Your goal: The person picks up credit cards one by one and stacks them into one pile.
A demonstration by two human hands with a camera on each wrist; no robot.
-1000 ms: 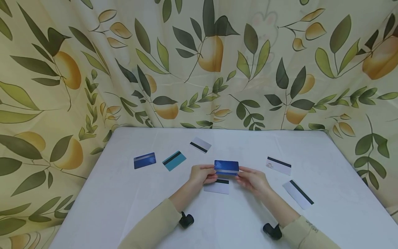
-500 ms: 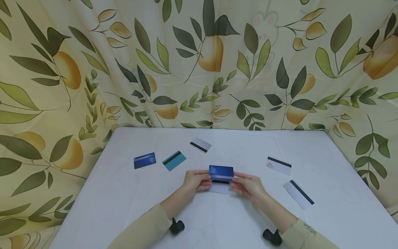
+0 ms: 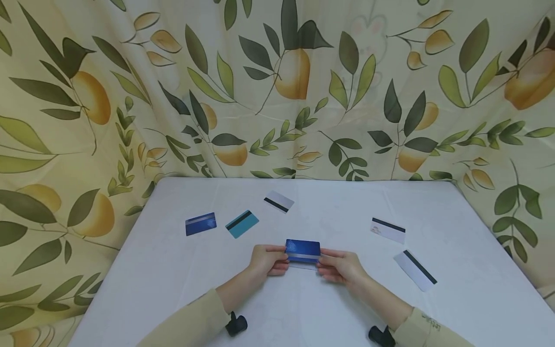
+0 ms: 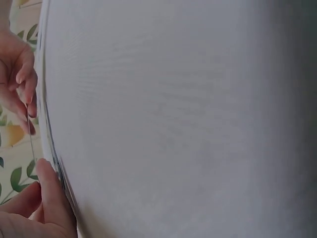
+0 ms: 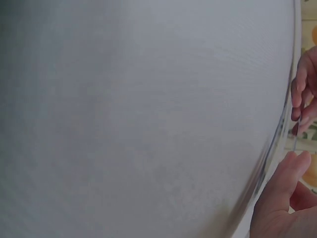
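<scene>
In the head view a blue card with a silver stripe is held level between my two hands. My left hand pinches its left end between thumb and fingers, and my right hand pinches the right end the same way. A white card lies beneath on the table, only its near edge showing past the blue one. Both wrist views catch the held card edge-on as a thin line, with the left fingers and right fingers at its ends.
On the white table lie another blue card, a teal card and a white card toward the back left. Two white striped cards lie at the right. A patterned curtain hangs behind.
Both hands have brought the blue card nearer to the person and slightly left, so it now covers most of the white card beneath. The other cards have stayed put.
</scene>
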